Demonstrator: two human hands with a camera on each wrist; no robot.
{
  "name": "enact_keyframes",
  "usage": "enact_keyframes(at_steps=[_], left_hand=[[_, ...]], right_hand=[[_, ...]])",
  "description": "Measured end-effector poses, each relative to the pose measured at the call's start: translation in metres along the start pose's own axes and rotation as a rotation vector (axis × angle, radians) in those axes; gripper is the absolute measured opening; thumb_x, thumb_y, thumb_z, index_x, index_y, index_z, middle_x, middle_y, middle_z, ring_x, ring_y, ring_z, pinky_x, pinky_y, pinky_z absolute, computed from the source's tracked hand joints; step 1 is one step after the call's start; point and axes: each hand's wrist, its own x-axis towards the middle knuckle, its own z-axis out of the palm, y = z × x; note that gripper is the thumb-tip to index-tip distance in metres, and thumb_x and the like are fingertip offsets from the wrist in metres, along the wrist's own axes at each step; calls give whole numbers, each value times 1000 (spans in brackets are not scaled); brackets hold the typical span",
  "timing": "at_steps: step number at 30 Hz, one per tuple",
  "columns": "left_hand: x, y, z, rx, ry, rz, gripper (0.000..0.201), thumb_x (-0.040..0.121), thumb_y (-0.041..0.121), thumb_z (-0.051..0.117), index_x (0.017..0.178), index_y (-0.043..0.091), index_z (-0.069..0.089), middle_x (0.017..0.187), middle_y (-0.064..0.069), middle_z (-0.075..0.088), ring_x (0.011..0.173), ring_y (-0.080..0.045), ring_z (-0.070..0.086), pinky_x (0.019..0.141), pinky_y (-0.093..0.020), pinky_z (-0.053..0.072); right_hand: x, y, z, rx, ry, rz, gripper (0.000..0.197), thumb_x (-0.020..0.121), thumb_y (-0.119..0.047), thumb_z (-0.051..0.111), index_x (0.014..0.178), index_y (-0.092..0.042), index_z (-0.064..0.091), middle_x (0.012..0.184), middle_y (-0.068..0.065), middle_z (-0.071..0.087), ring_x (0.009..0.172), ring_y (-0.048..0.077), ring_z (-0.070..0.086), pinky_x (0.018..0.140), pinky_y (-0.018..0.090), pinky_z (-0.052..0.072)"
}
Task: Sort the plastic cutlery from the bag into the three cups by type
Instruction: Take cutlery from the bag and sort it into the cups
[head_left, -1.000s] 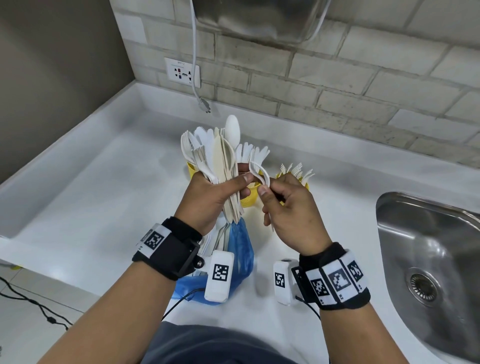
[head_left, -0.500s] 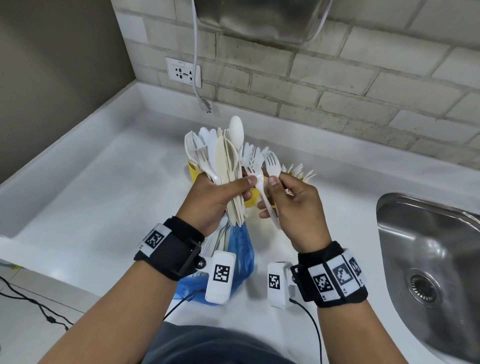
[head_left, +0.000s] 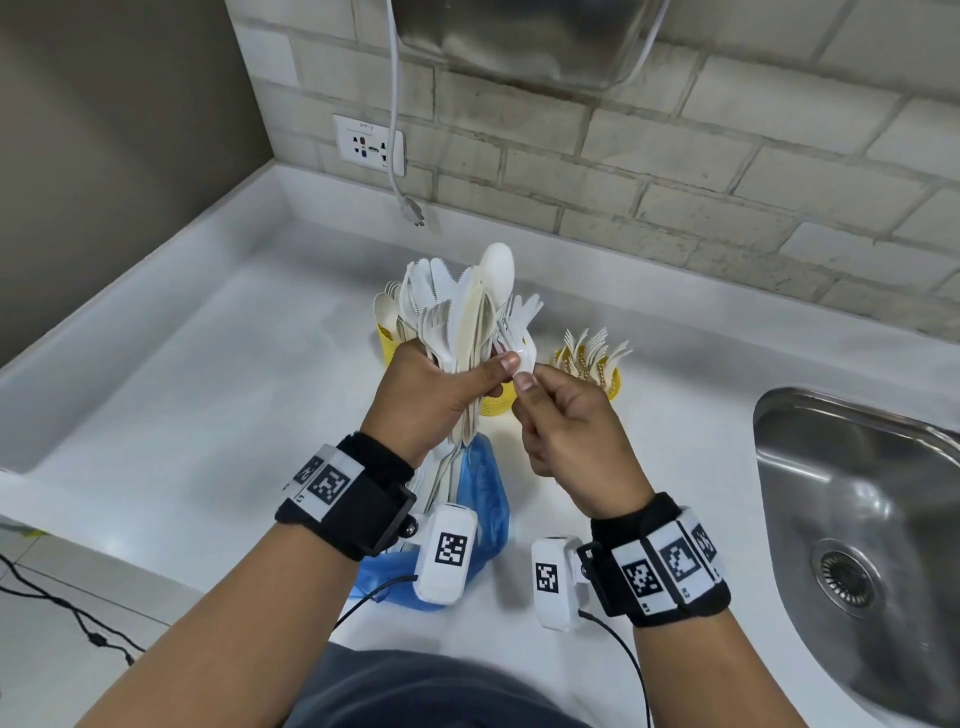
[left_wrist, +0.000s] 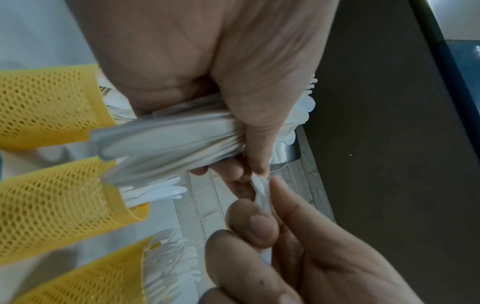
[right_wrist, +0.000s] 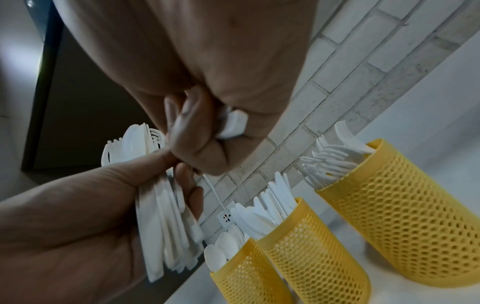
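My left hand grips an upright bundle of white plastic cutlery above the counter; its handles show in the left wrist view. Against the bundle's right side my right hand pinches a white fork, tines up; the handle end sits inside its curled fingers. Behind the hands stand three yellow mesh cups: one with spoons, one with knives, one with forks. The blue bag lies under my wrists.
A steel sink is set into the white counter at the right. A brick wall behind carries a socket, a hanging cable plug and a metal box. The counter's front edge runs at the lower left.
The right hand drew a fork clear of the bundle, then came back against the bundle's right side with the fork still in its fingers. The left hand keeps the bundle upright.
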Motion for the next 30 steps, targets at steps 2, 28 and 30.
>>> enact_keyframes(at_steps=[2,28,30], left_hand=[[-1,2,0,41,11,15,26,83,26,86,100,8,78,93,-12,79,87,-32,76,91,-52,60],[-8,10,-5,378,-223,219,39,78,10,87,93,39,67,83,40,69,85,17,65,75,-1,43],[-8,10,-6,404,-229,220,39,78,11,88,94,40,66,84,41,68,86,17,65,75,-1,43]], right_hand=[[1,0,0,-61,-8,-15,50,109,-25,47,65,-45,60,59,-7,33,45,9,29,43,20,27],[-10,-71,-35,-497,96,-418,18,87,5,71,99,-7,77,61,-24,64,56,-4,59,62,10,48],[-7,-67,-36,-533,122,-428,13,88,-6,75,95,-17,79,76,-11,75,67,9,66,69,34,59]])
